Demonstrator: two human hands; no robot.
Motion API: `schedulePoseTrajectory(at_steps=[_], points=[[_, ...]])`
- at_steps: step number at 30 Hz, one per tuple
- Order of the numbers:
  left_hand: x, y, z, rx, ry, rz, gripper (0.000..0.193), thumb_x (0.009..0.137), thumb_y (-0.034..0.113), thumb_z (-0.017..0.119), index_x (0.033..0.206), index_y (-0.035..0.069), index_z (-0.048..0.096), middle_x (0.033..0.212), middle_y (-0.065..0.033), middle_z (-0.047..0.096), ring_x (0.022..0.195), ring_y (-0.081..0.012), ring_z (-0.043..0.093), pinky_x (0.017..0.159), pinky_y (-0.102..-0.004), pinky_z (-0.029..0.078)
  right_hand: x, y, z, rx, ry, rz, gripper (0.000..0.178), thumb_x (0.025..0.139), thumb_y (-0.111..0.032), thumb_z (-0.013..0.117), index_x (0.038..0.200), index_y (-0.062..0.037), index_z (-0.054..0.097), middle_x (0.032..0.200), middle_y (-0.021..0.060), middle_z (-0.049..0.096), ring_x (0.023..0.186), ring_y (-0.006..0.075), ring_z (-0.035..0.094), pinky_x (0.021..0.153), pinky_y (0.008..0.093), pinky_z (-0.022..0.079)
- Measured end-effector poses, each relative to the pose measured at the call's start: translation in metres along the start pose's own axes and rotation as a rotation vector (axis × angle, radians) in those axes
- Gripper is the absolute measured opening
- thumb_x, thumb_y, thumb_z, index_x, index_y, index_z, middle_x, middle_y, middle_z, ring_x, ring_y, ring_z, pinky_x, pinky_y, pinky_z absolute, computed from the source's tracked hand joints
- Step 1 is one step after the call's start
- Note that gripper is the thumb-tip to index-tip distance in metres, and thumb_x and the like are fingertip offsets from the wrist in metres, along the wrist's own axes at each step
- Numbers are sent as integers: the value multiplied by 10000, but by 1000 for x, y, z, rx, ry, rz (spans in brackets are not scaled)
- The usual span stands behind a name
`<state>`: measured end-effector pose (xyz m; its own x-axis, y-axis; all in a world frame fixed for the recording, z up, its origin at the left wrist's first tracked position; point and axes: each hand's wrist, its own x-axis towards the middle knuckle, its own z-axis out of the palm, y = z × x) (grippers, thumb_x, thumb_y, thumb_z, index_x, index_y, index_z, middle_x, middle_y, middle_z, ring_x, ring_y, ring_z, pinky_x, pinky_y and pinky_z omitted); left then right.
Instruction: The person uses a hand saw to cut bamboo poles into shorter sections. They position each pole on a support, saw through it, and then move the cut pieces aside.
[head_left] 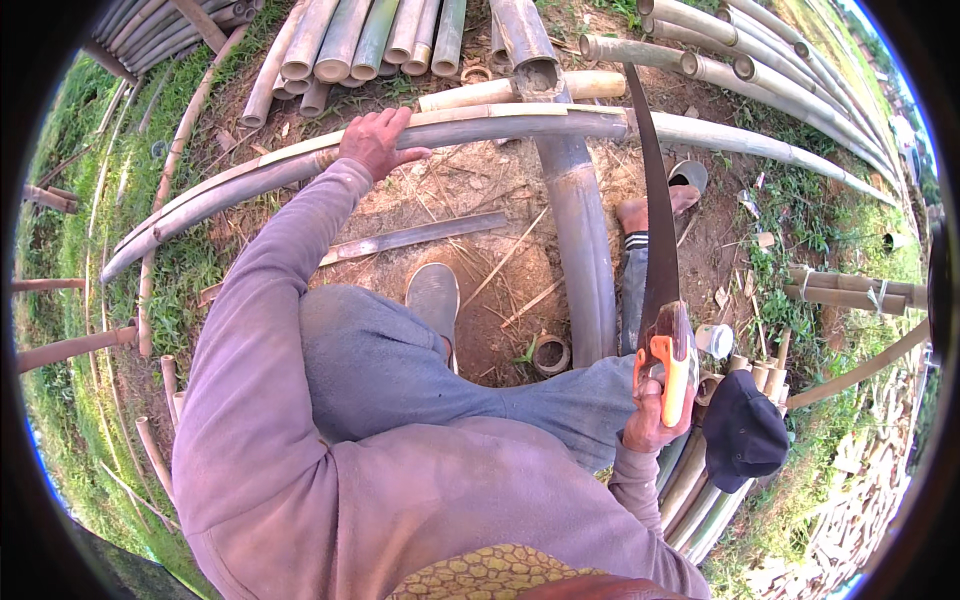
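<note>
My left hand (375, 142) lies over a long bamboo pole (480, 130), fingers curled across its top and thumb stretched along the near side. The pole runs crosswise in front of me, over a thick grey bamboo support (578, 230). At the right, my right hand (655, 415) grips a handsaw by its orange handle (676, 385). Its long dark blade (656, 200) points up and away from me, and its tip reaches past the pole in the picture. Whether the blade touches the pole I cannot tell.
Stacked bamboo poles lie at the far middle (345, 45) and far right (760, 60). A split bamboo strip (420, 237) and a short bamboo ring (551, 354) lie on the sawdust-strewn ground. Beside my right arm are a dark cap (745, 430) and a white cup (714, 340).
</note>
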<state>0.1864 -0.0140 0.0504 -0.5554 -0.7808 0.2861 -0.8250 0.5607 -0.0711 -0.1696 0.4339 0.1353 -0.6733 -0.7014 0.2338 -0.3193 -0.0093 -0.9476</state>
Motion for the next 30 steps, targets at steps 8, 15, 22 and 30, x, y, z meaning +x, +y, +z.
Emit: schedulePoseTrajectory(at_steps=[8, 15, 22, 30], points=[[-5, -10, -4, 38, -100, -80, 899, 851, 842, 626, 1426, 151, 600, 1264, -61, 711, 1121, -258, 707, 963, -411, 557, -20, 15, 8, 62, -10, -17, 183, 915, -22, 667, 1071, 66, 626, 869, 105, 647, 691, 132, 589, 682, 287, 582], [8, 1, 11, -42, 31, 31, 881, 825, 867, 600, 1301, 127, 642, 1141, -47, 710, 1048, -269, 722, 915, -426, 548, 75, 111, 26, -872, 197, -478, 302, 987, -171, 784, 1159, 46, 662, 959, 216, 682, 914, 426, 685, 774, 496, 553], [-16, -14, -3, -70, -37, -25, 847, 839, 849, 614, 1274, 122, 635, 1125, -63, 702, 1052, -283, 720, 913, -439, 551, 107, 169, 44, -979, 125, -565, 348, 1006, -242, 754, 1202, 33, 670, 1073, 230, 715, 932, 439, 697, 776, 538, 563], [-9, -18, 3, -29, 62, -7, 889, 812, 884, 589, 1252, 113, 640, 1072, -61, 722, 992, -269, 740, 845, -412, 579, 26, 112, 30, -741, 19, -316, 379, 979, -175, 797, 1224, 64, 636, 1063, 227, 662, 958, 436, 628, 835, 511, 491]])
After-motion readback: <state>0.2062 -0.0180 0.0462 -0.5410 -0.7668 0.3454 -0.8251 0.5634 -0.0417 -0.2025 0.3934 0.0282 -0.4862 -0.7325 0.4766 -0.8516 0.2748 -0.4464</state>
